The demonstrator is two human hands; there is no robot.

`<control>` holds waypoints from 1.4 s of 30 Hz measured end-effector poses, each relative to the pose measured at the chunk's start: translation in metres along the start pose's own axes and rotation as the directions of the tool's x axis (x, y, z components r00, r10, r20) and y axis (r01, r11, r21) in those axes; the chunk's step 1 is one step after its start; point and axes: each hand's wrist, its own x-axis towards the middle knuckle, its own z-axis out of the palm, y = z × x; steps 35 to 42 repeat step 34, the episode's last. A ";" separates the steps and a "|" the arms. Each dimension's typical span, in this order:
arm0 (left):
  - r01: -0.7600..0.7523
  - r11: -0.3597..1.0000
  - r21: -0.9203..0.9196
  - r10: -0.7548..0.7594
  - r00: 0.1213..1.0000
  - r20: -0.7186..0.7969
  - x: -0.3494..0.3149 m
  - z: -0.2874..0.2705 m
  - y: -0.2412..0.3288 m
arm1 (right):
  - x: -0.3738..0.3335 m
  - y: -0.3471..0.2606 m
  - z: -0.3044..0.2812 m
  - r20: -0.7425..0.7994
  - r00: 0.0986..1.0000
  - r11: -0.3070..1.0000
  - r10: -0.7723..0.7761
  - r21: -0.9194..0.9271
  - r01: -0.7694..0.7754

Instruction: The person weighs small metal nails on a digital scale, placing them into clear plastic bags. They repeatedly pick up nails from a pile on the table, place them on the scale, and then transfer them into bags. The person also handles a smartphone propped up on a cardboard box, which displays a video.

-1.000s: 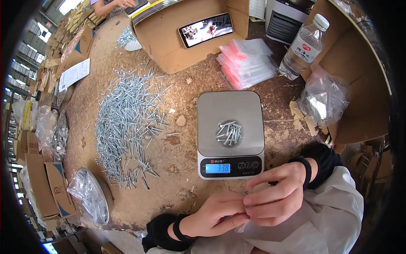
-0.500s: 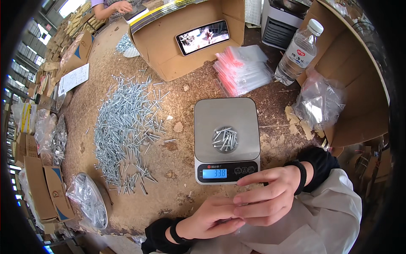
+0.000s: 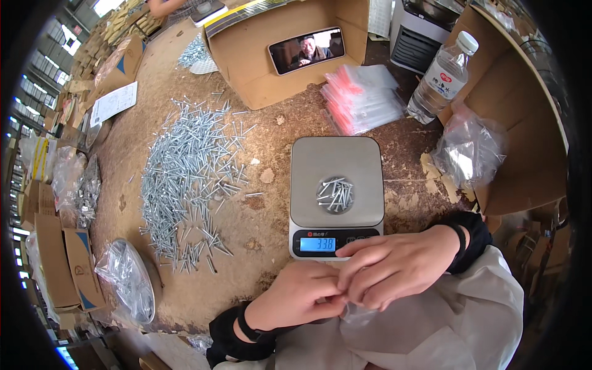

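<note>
My left hand (image 3: 302, 295) and my right hand (image 3: 391, 265) meet just in front of the digital scale (image 3: 336, 217). Between their closed fingers is the top of a small clear plastic bag (image 3: 359, 314), which hangs over my lap; its upper edge is hidden by the fingers. My right fingers overlap the scale's front panel. On the scale's plate stands a small round dish (image 3: 336, 209) of screws, and the blue display is lit. Left of the scale a wide heap of silvery screws (image 3: 185, 179) spreads over the worn brown table (image 3: 265, 216).
Beyond the scale lie flat zip bags with red edges (image 3: 361, 98). A phone (image 3: 307, 50) leans inside an open cardboard box (image 3: 246, 80). A water bottle (image 3: 441, 80) and a crumpled plastic bag (image 3: 472, 148) stand at right. A metal bowl (image 3: 145, 296) holds plastic at left. Another person's arm (image 3: 163, 7) shows far off.
My hands have come closer together, and the clear bag now shows below the fingers. The view has shifted slightly. The far person's hand has left the picture, leaving part of the arm.
</note>
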 end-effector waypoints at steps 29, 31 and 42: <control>0.167 0.979 0.117 -0.103 0.899 -0.426 -0.005 0.006 -0.007 | -0.005 0.049 -0.039 -0.374 0.850 0.734 0.371 -0.442 -0.515; 0.218 0.975 0.028 -0.180 0.865 -0.469 -0.003 0.009 -0.008 | 0.004 0.040 -0.035 -0.411 0.815 0.789 0.408 -0.292 -0.541; 0.256 0.966 0.031 -0.210 0.852 -0.480 0.000 0.013 -0.006 | 0.014 0.027 -0.030 -0.411 0.875 0.857 0.257 -0.321 -0.403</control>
